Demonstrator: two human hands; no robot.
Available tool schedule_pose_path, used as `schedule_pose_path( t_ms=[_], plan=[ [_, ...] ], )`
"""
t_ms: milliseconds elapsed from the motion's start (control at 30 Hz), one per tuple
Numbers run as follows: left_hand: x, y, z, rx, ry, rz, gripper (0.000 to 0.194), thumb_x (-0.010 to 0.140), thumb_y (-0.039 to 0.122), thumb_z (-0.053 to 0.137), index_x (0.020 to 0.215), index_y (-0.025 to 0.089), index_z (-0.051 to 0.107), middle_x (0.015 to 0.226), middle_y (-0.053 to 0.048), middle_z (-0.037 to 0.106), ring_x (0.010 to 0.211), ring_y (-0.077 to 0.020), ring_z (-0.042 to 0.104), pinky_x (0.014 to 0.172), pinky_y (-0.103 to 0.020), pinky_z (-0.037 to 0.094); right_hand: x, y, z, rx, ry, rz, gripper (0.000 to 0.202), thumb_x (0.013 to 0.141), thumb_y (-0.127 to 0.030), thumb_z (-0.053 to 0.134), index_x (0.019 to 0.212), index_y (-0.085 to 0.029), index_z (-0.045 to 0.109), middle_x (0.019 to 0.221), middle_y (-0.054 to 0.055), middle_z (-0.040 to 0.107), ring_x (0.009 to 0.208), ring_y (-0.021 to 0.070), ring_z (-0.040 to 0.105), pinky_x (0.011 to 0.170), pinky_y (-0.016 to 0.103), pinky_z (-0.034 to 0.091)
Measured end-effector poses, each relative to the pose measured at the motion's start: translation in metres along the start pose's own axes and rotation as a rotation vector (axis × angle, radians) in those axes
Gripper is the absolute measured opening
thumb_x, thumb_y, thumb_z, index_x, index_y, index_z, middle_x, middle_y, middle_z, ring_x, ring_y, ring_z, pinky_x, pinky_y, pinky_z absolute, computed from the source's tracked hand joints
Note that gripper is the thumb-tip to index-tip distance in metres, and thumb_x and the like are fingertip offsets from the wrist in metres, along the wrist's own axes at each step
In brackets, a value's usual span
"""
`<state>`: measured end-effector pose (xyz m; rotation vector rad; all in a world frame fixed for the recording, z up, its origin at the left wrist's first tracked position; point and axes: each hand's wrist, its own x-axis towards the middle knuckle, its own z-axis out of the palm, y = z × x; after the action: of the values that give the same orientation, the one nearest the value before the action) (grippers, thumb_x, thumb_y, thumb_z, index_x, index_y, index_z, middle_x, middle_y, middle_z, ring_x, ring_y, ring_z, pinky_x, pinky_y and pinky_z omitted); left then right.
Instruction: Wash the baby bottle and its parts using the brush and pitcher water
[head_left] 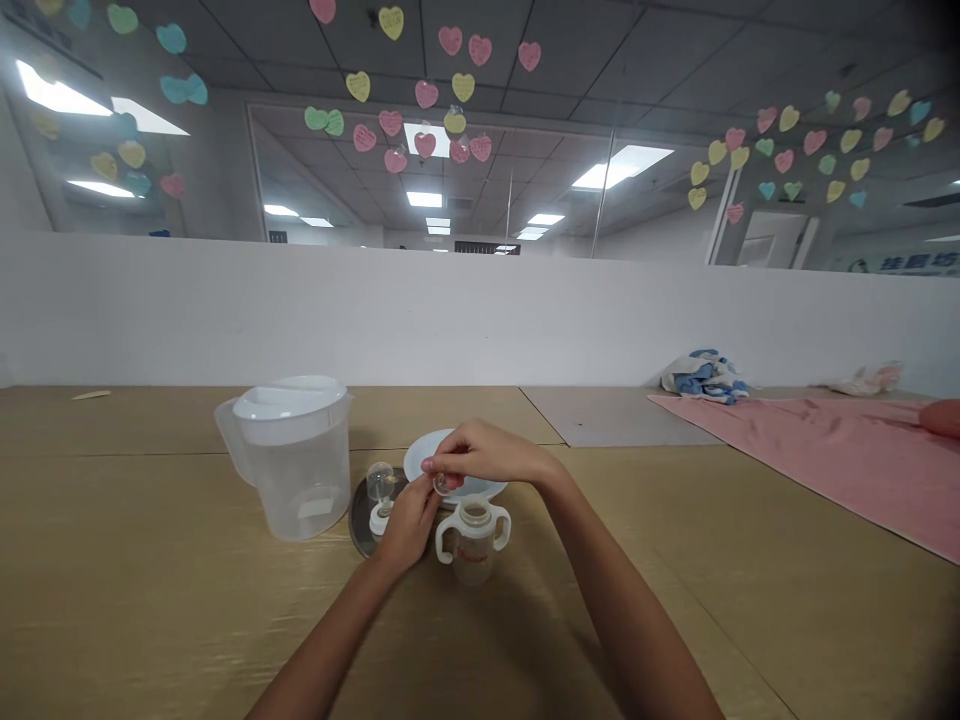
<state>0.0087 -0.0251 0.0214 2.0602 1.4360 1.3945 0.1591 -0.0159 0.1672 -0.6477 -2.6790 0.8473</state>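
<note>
In front of me a baby bottle (474, 552) with two white side handles stands upright and uncapped. Just above and behind it, my right hand (484, 453) is closed, fingertips pinched at a small clear round piece (441, 485). My left hand (409, 522) comes up from below, its fingers closed beside the same piece; what they hold, if anything, is hidden. Left of that hand, a dark round tray (357, 522) carries a clear dome cap (380, 481) and a white bottle collar (379, 519) with a teat. A pale plate (424, 447) lies behind my hands, partly covered by them.
To the left stands a large translucent pitcher (296, 470) with a lid. A pink cloth (817, 450) covers the table's right side, and a crumpled blue-and-white cloth (705, 377) lies by the white wall (480, 315) at the back.
</note>
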Motion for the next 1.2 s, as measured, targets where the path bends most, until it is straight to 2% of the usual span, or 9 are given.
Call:
schedule_pose_path(
  t_ms=[67,167,267,500,633,733,833,1100,1200],
  plan=[
    [0.000,0.000,0.001,-0.001,0.003,0.007,0.032,0.087,0.034,0.034,0.091,0.017,0.061,0.092,-0.008,0.066,0.087,-0.0216,0.059,0.079,-0.033,0.043,0.002,0.005,-0.001,-0.012,-0.041,0.009,0.041,0.079,-0.054,0.050,0.078,-0.017,0.066,0.068,0.001,0.063,0.064,0.0110,0.054,0.058,0.022,0.038],
    [0.001,-0.001,0.001,-0.001,0.012,0.024,0.032,0.087,0.033,0.035,0.091,0.016,0.061,0.096,-0.009,0.066,0.091,-0.0223,0.059,0.082,-0.034,0.043,0.001,0.010,-0.002,-0.072,0.008,0.032,0.041,0.076,-0.055,0.054,0.096,-0.021,0.065,0.085,0.002,0.066,0.077,0.0143,0.057,0.065,0.024,0.040],
    [0.001,-0.001,0.001,0.012,0.011,0.035,0.033,0.088,0.035,0.035,0.092,0.016,0.061,0.095,-0.009,0.067,0.090,-0.0221,0.059,0.083,-0.035,0.043,0.000,0.013,-0.004,-0.085,0.037,0.030,0.044,0.077,-0.057,0.052,0.106,-0.024,0.062,0.106,0.003,0.063,0.093,0.0176,0.056,0.077,0.027,0.041],
    [0.001,0.003,-0.001,-0.006,0.011,0.054,0.032,0.088,0.035,0.036,0.093,0.017,0.062,0.092,-0.007,0.067,0.087,-0.0207,0.060,0.082,-0.033,0.044,0.001,0.022,-0.006,-0.035,-0.084,0.111,0.059,0.078,-0.062,0.046,0.123,-0.024,0.050,0.125,0.004,0.052,0.111,0.0216,0.048,0.092,0.032,0.037],
    [0.001,0.001,0.000,-0.011,-0.003,0.025,0.032,0.088,0.034,0.035,0.090,0.016,0.062,0.094,-0.008,0.067,0.089,-0.0219,0.059,0.082,-0.034,0.043,0.003,0.024,-0.005,-0.027,-0.114,0.164,0.064,0.076,-0.065,0.046,0.125,-0.024,0.048,0.126,0.006,0.051,0.112,0.0225,0.047,0.088,0.031,0.040],
    [0.001,-0.002,0.001,-0.007,-0.002,0.002,0.033,0.087,0.033,0.035,0.090,0.015,0.062,0.097,-0.010,0.066,0.091,-0.0229,0.059,0.082,-0.036,0.043,0.005,0.023,-0.003,0.026,-0.182,0.219,0.066,0.074,-0.066,0.047,0.126,-0.025,0.046,0.123,0.006,0.052,0.104,0.0211,0.052,0.072,0.027,0.046],
    [0.001,-0.003,0.001,-0.007,0.017,-0.011,0.032,0.085,0.031,0.036,0.091,0.015,0.062,0.097,-0.010,0.066,0.091,-0.0231,0.059,0.083,-0.036,0.043,0.007,0.022,-0.001,0.069,-0.235,0.260,0.068,0.072,-0.066,0.050,0.126,-0.026,0.044,0.116,0.006,0.055,0.094,0.0186,0.055,0.062,0.024,0.047],
    [0.002,-0.004,0.002,-0.051,0.021,-0.043,0.029,0.082,0.031,0.039,0.084,0.014,0.063,0.089,-0.010,0.067,0.085,-0.0230,0.059,0.079,-0.036,0.044,0.010,0.026,0.001,0.057,-0.198,0.235,0.065,0.075,-0.066,0.046,0.124,-0.023,0.047,0.102,0.005,0.060,0.076,0.0145,0.057,0.064,0.025,0.046],
    [0.001,-0.005,0.002,-0.075,0.022,-0.017,0.031,0.083,0.032,0.038,0.089,0.014,0.064,0.096,-0.010,0.066,0.092,-0.0230,0.058,0.084,-0.037,0.043,0.011,0.027,0.003,0.008,-0.194,0.214,0.070,0.073,-0.067,0.048,0.126,-0.023,0.045,0.103,0.006,0.061,0.083,0.0174,0.058,0.067,0.027,0.045]
  ],
)
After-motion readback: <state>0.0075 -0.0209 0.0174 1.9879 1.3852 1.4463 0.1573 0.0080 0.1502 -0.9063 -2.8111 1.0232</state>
